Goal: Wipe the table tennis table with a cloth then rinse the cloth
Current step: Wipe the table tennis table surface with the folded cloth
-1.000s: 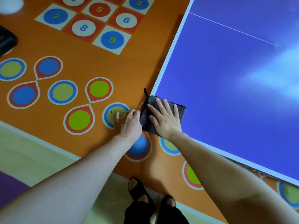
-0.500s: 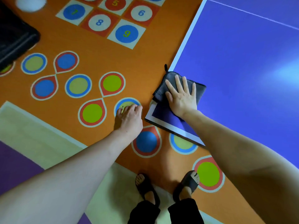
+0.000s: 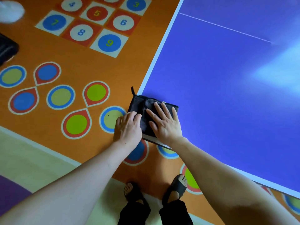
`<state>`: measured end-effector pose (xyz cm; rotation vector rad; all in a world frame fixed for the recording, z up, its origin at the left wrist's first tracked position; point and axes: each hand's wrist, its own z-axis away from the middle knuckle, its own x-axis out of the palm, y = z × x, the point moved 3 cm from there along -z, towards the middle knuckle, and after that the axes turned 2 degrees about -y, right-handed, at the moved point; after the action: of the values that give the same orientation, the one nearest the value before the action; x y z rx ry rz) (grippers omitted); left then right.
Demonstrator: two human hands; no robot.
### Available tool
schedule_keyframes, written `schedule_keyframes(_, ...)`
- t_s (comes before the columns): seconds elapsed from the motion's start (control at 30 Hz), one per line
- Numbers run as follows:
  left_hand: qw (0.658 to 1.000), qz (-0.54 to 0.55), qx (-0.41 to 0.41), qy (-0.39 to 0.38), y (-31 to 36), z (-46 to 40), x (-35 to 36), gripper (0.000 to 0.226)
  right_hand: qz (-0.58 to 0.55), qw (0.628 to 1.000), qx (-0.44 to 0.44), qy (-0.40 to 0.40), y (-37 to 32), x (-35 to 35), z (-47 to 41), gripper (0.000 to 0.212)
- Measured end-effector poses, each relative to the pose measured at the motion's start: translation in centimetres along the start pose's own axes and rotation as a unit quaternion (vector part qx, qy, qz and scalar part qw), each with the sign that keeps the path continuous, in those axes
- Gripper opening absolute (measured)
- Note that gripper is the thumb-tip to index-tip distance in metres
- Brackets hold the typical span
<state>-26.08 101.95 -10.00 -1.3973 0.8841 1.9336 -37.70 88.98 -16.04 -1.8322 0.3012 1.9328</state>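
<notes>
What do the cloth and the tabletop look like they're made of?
Cloth: dark grey, soft napped fabric, probably microfibre; it is folded, with a hanging loop at one corner. Tabletop: rigid board, smooth blue coating with painted white lines; the window glare suggests semi-gloss.

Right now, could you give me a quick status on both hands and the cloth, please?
Right hand flat on the dark cloth at the table corner. Left hand beside it, fingertips touching the cloth's overhanging edge. Nothing in the way.

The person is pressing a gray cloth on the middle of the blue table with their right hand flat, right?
Not quite. The head view shows the right hand flat on the gray cloth, but the cloth sits at the corner of the blue table, partly hanging over the edge, not in the middle.
</notes>
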Motion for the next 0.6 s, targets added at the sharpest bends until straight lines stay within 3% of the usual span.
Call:
schedule_keyframes(0.23, 1.0, 0.003, -0.015, -0.002, 4.6, -2.1, -0.6, 0.044, -0.039, 0.999, -0.019, 0.013, 0.5, -0.3, 0.3, 0.064)
schedule_keyframes(0.4, 0.998, -0.017, -0.061, 0.007, 1.5, -1.7, -1.6, 0.043, -0.018, 0.999, -0.029, 0.0, -0.1, 0.2, -0.9, 0.058)
schedule_keyframes(0.6, 0.993, -0.03, -0.116, -0.004, -3.2, 0.3, -1.5, 0.045, -0.011, 0.999, -0.034, 0.012, -0.7, -0.1, -1.4, 0.065)
